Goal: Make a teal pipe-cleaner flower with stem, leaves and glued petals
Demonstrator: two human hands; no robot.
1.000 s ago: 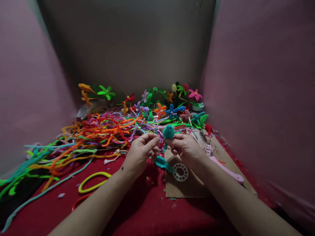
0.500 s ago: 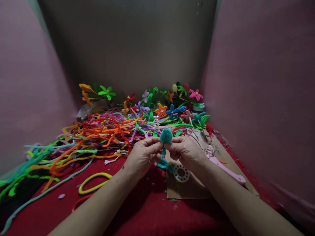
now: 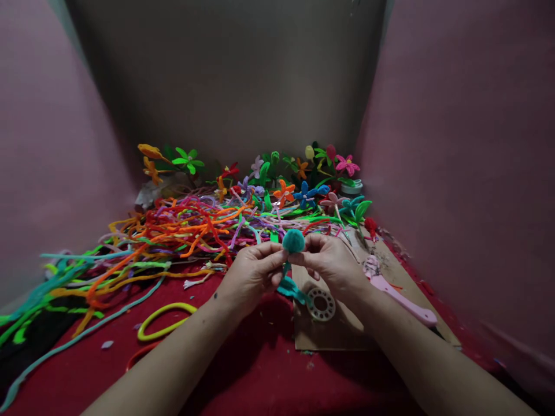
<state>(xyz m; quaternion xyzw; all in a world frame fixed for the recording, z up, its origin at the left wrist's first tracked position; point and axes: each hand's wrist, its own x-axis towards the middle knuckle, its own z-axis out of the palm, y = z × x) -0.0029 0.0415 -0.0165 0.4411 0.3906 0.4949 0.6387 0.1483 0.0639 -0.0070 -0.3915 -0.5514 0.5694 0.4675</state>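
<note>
A round, fuzzy teal flower head (image 3: 293,240) is held up between my two hands over the front edge of the pile. My left hand (image 3: 255,271) pinches it at its lower left, where the teal stem starts. From the other side, the thumb and fingertips of my right hand (image 3: 332,263) close on its lower right edge. Below the hands hangs a teal leaf piece (image 3: 291,289), its end beside a white ring with holes (image 3: 321,304) on the cardboard (image 3: 329,338).
Many coloured pipe cleaners (image 3: 186,225) spread across the red cloth (image 3: 255,370). Finished fuzzy flowers (image 3: 306,195) stand behind them. A pink-handled tool (image 3: 403,301) lies on the cardboard at right. A yellow loop (image 3: 162,323) rests at left, near my left forearm.
The fingers of my right hand have shifted slightly on the flower head, which sits a little lower. My left hand keeps its pinch. The view has moved slightly.
</note>
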